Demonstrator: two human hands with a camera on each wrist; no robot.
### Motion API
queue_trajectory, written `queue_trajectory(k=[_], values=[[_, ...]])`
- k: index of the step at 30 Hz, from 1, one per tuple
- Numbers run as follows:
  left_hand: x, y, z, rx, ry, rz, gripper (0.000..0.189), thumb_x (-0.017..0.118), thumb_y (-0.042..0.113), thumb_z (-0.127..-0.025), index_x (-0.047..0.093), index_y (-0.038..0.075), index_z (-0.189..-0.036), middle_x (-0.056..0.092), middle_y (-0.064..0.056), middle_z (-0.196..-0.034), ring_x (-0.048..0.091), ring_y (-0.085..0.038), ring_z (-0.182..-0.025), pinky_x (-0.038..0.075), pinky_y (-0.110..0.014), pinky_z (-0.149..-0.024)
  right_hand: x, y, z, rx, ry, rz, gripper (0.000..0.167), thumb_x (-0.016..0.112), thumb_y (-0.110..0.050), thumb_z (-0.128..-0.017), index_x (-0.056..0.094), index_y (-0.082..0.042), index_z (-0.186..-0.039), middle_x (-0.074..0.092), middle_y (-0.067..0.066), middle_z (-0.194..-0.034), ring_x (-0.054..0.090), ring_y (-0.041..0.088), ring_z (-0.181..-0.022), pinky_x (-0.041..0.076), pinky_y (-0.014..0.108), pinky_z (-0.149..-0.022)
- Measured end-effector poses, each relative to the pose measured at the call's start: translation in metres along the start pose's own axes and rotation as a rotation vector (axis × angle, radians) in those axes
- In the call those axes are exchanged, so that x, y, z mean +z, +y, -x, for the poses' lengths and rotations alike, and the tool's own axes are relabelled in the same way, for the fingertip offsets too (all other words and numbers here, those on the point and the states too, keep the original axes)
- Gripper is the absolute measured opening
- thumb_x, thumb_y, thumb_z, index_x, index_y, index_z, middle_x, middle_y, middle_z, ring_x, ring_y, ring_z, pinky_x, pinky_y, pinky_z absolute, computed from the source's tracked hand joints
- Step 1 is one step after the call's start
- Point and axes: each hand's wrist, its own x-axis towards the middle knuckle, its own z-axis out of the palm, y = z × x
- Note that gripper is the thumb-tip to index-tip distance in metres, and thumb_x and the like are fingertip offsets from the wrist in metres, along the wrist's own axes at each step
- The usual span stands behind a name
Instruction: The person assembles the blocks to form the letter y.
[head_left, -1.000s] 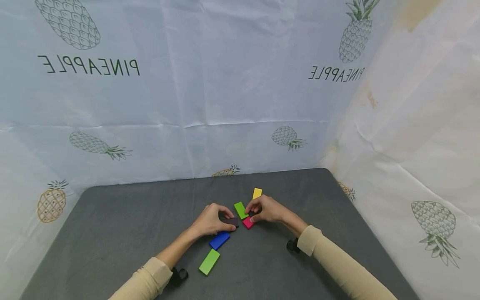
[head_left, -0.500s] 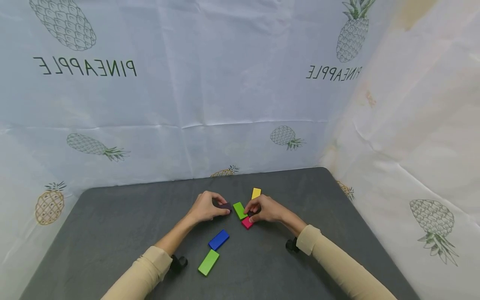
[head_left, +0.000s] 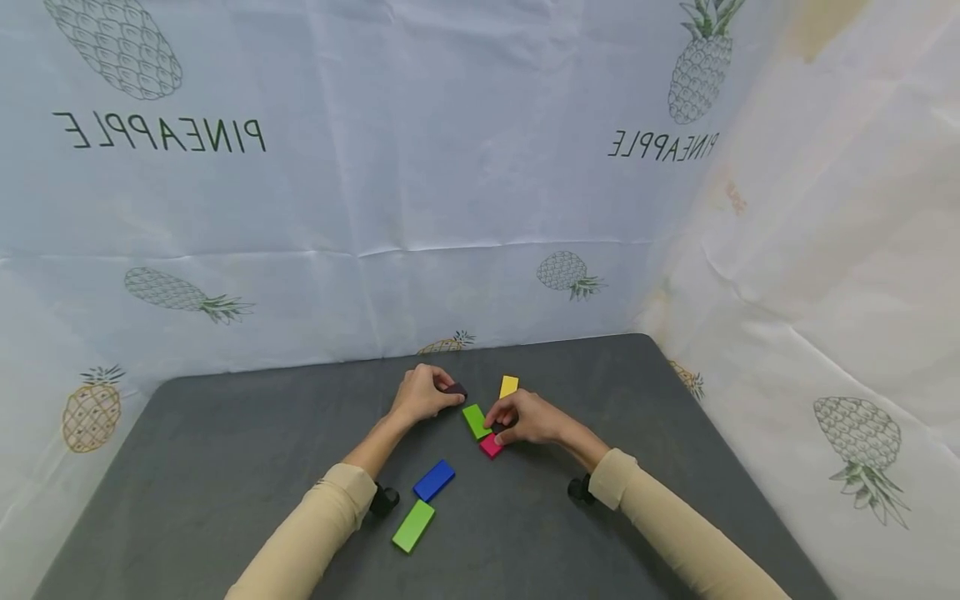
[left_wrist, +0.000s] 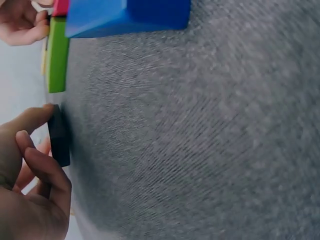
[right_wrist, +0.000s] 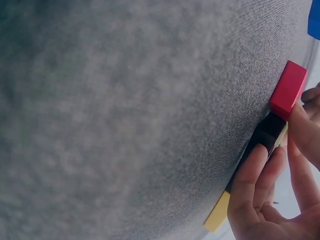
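My left hand [head_left: 422, 394] pinches a black block [head_left: 456, 389] between thumb and fingers, close over the table at the back. In the left wrist view that black block [left_wrist: 59, 137] lies just off the end of a lime green block [head_left: 476, 422]. My right hand [head_left: 531, 418] grips a second black block [right_wrist: 267, 131], mostly hidden by its fingers in the head view. A red block [right_wrist: 289, 90] sits at one end of it, the thumb right beside the red one. A yellow block [head_left: 508, 386] is at its other end, partly behind the hand.
Nearer the front, a blue block [head_left: 434, 480] and another lime green block [head_left: 413, 527] lie corner to corner on the dark grey table [head_left: 247, 467]. White pineapple-print cloth [head_left: 450, 167] hangs behind the table and along its right side.
My left hand has carried its black block from beside the blue block to the back, past the far end of the upper green block. The right hand has stayed in place.
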Motion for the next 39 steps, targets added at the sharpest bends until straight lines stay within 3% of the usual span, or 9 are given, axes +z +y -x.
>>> queue_trajectory(k=[4,7,11,14,18,23,30,37,39], values=[[0.002,-0.003,-0.001,0.019,0.008,-0.013,0.030,0.091,0.022,-0.088,0.079,0.003,-0.109,0.079,-0.014,-0.097,0.061,-0.011,-0.050,0.050,-0.025,-0.051,-0.001,-0.001,0.000,-0.007,-0.005,-0.001,0.021,0.084,-0.008,-0.094,0.083,-0.011,-0.114,0.078,0.005,-0.115,0.065,0.011,-0.099,0.057,0.029,-0.093],[-0.003,-0.007,-0.002,0.049,-0.028,-0.030,0.039,0.089,0.028,-0.091,0.078,0.004,-0.119,0.079,-0.015,-0.108,0.070,-0.015,-0.068,0.056,-0.029,-0.064,-0.001,-0.001,0.000,-0.011,-0.008,-0.004,0.020,0.085,-0.008,-0.094,0.083,-0.010,-0.114,0.078,0.006,-0.115,0.065,0.010,-0.099,0.057,0.029,-0.093],[-0.015,-0.017,-0.006,0.135,-0.147,-0.074,0.051,0.084,0.032,-0.095,0.072,0.006,-0.137,0.075,-0.017,-0.125,0.071,-0.028,-0.107,0.058,-0.044,-0.092,-0.001,0.000,-0.001,-0.013,-0.013,-0.006,0.020,0.085,-0.008,-0.094,0.083,-0.011,-0.114,0.078,0.005,-0.115,0.065,0.009,-0.099,0.057,0.027,-0.093],[-0.025,-0.023,-0.010,0.213,-0.258,-0.108,0.058,0.085,0.030,-0.095,0.067,0.007,-0.144,0.070,-0.018,-0.131,0.066,-0.033,-0.119,0.054,-0.053,-0.101,-0.001,0.001,-0.001,-0.013,-0.015,-0.004,0.020,0.085,-0.009,-0.094,0.083,-0.011,-0.114,0.079,0.005,-0.116,0.065,0.008,-0.099,0.056,0.026,-0.092],[-0.034,-0.025,-0.014,0.283,-0.373,-0.128,0.065,0.088,0.025,-0.091,0.064,0.008,-0.149,0.066,-0.019,-0.133,0.061,-0.025,-0.101,0.052,-0.040,-0.087,-0.002,0.001,-0.001,-0.015,-0.014,-0.003,0.020,0.085,-0.009,-0.094,0.083,-0.012,-0.114,0.079,0.005,-0.116,0.065,0.008,-0.099,0.056,0.026,-0.093],[-0.037,-0.024,-0.017,0.300,-0.465,-0.115,0.069,0.087,0.017,-0.093,0.059,0.009,-0.155,0.060,-0.021,-0.136,0.046,-0.013,-0.071,0.042,-0.026,-0.069,-0.002,0.001,-0.001,-0.020,-0.016,-0.008,0.020,0.085,-0.009,-0.093,0.083,-0.011,-0.113,0.079,0.005,-0.115,0.064,0.009,-0.098,0.056,0.027,-0.093],[-0.034,-0.025,-0.019,0.309,-0.431,-0.124,0.062,0.089,0.018,-0.092,0.064,0.009,-0.148,0.063,-0.016,-0.126,0.039,-0.011,-0.063,0.037,-0.024,-0.062,-0.002,0.001,-0.002,-0.026,-0.014,-0.007,0.020,0.085,-0.009,-0.093,0.083,-0.011,-0.113,0.079,0.005,-0.114,0.064,0.008,-0.098,0.056,0.026,-0.092],[-0.024,-0.018,-0.019,0.251,-0.314,-0.172,0.063,0.092,0.027,-0.090,0.064,0.008,-0.143,0.066,-0.011,-0.119,0.058,-0.021,-0.101,0.050,-0.037,-0.089,-0.002,0.003,-0.002,-0.015,-0.019,-0.009,0.020,0.085,-0.010,-0.094,0.083,-0.012,-0.113,0.078,0.004,-0.113,0.064,0.008,-0.097,0.056,0.025,-0.091],[-0.019,-0.012,-0.018,0.225,-0.264,-0.195,0.064,0.092,0.028,-0.089,0.064,0.006,-0.143,0.067,-0.013,-0.119,0.061,-0.023,-0.102,0.053,-0.041,-0.090,-0.002,0.004,-0.001,-0.015,-0.018,-0.008,0.020,0.085,-0.010,-0.094,0.083,-0.011,-0.113,0.079,0.005,-0.113,0.064,0.008,-0.097,0.056,0.024,-0.091]])
